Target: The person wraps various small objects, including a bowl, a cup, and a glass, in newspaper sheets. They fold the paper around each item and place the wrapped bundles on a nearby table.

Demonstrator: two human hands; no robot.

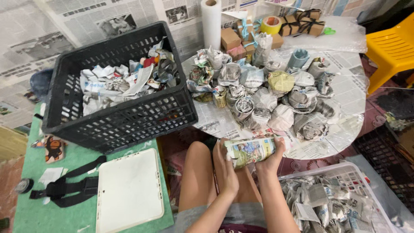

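Note:
Both my hands hold one newspaper-wrapped cylinder (250, 151) over my knees, lying sideways. My left hand (226, 166) cups its left end. My right hand (272, 159) grips the right end from below. Just beyond it, a round table (345, 92) covered in newspaper and clear plastic carries several more wrapped bundles (267, 90), most standing upright.
A black crate (116, 118) of crumpled newspaper sits at left on a green mat (39, 207), with a white tray (129, 190) and black strap (69, 187). A white basket (345, 172) of wrapped items is lower right. Paper roll (211, 21), tape (271, 24), small boxes (230, 39) and a yellow chair (390, 47) lie beyond.

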